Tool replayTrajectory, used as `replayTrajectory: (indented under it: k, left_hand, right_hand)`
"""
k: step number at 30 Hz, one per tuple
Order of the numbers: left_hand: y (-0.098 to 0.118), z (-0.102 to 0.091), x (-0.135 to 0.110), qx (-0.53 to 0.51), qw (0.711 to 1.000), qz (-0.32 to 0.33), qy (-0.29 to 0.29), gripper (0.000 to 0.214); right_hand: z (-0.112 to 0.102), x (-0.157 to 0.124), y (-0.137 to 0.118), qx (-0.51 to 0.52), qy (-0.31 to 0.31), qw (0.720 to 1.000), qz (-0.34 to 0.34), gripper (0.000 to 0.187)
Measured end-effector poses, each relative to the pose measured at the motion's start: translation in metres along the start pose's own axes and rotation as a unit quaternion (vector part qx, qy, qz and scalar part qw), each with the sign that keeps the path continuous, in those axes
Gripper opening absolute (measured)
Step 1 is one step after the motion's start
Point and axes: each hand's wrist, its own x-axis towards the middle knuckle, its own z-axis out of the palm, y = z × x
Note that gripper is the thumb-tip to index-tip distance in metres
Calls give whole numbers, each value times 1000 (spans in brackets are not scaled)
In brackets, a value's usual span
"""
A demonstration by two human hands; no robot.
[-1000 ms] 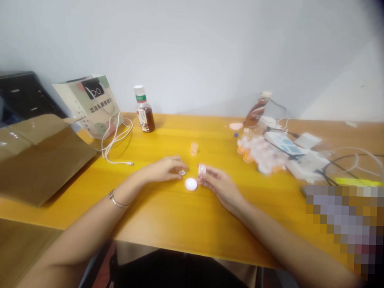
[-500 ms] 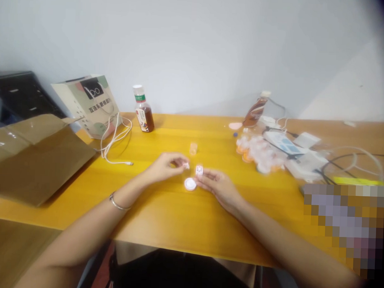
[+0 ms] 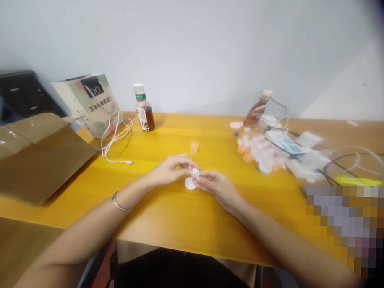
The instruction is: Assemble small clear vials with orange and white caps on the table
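My right hand point(image 3: 220, 189) pinches a small white piece with a reddish or purple pattern point(image 3: 195, 172) just above the table; blur hides its exact kind. The fingertips of my left hand point(image 3: 175, 168) are closed at the same piece from the other side. Whatever they pinch merges with it and cannot be told apart. Under the fingers lies a round white disc point(image 3: 189, 184), partly covered by my right fingertips. A little beyond the hands stands a small translucent orange container point(image 3: 194, 148).
A clump of small white and orange items point(image 3: 261, 152) lies to the right, before cables and white boxes point(image 3: 307, 165). At the back are a bottle with a green band point(image 3: 144, 111) and a tilted brown bottle point(image 3: 258, 109). Left are a paper bag point(image 3: 97, 107), white cable point(image 3: 113, 137) and cardboard box point(image 3: 43, 160).
My left hand has moved right, bringing its small white piece against the patterned one in my right hand. The gap between the two hands has closed. My right hand has hardly moved.
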Motion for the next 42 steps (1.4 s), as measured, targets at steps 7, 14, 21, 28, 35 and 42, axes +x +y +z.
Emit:
replayTrajectory:
  k: [7,14,21,28,35,42]
  left_hand:
    - [1,-5,2,82,995,53,-13,17]
    - [3,-6,0,88,994,57,-19,18]
    - [8,-7,-1,114,992,20,-51,21]
    - [13,-7,-1,129,989,36,-56,22]
    - [7,0,-1,83,997,-3,-10,22]
    - [-2,9,0,-29,996,-80,17,25]
  right_hand:
    - [1,-2,-1,-5,-1,1000,-1,21]
    - [1,-1,-1,-16,0,1000,-6,21]
    - [0,0,1,-22,-2,1000,-9,24]
    - [-1,1,2,-9,1,1000,-6,18]
    - [0,1,1,-7,19,1000,-19,17]
    - [2,2,2,-4,36,999,-25,19]
